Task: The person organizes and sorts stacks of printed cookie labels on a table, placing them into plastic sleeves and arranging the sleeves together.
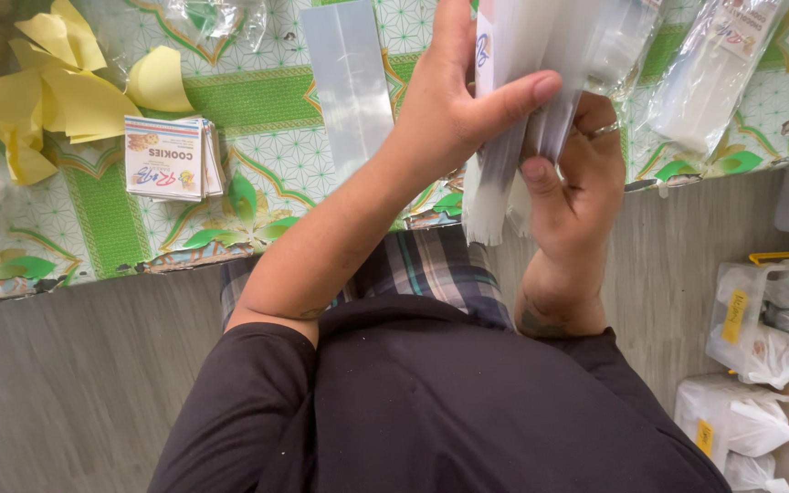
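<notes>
The left hand (454, 110) and right hand (577, 173) are together, both clamped on a bundle of clear bags (522, 110) at 12 o'clock over the table (267, 100). One bag (351, 82) already lies flat at 11 o'clock, the labels (171, 157) at 9 o'clock lie untouched (so most work seems left).

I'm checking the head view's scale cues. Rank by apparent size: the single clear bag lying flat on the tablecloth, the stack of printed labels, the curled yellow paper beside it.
1. Single clear bag, longest.
2. Stack of printed labels.
3. Curled yellow paper, though its curl leaves this close.
</notes>
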